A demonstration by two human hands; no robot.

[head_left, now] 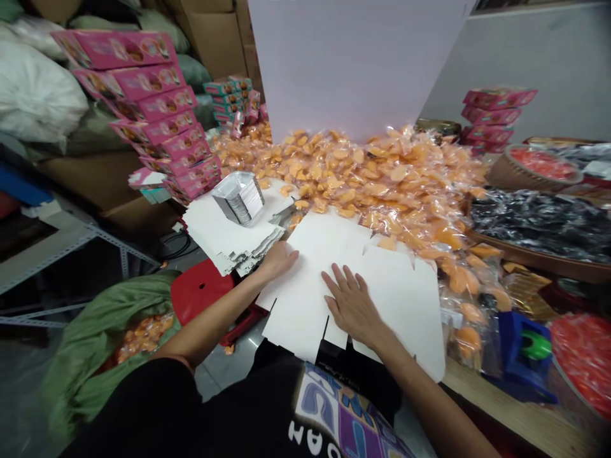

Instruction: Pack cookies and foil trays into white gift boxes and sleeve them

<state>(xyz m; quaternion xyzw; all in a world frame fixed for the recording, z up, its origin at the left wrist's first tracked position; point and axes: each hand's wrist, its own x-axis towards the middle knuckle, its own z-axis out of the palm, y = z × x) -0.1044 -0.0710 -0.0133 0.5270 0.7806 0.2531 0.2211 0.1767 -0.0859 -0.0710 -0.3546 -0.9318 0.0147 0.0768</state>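
A flat, unfolded white cardboard box blank (305, 286) lies in front of me, with flaps and slits along its edges. My right hand (353, 305) rests palm down on it near the middle, fingers spread. At the blank's left side, my left hand (279, 261) lies on the card with the thumb stretched out to the right; its other fingers show only in part. Just beyond that hand is a stack of more white blanks (214, 229). On this stack sits a nested pile of silver foil trays (239, 198).
A mound of orange pieces in clear wrappers (363, 168) covers the table behind the blank. Pink boxes (157, 108) rise in a leaning stack at left. On the right are a box of black packets (544, 222), red packets (585, 356) and a blue tape dispenser (522, 353). A red stool (200, 289) stands below left.
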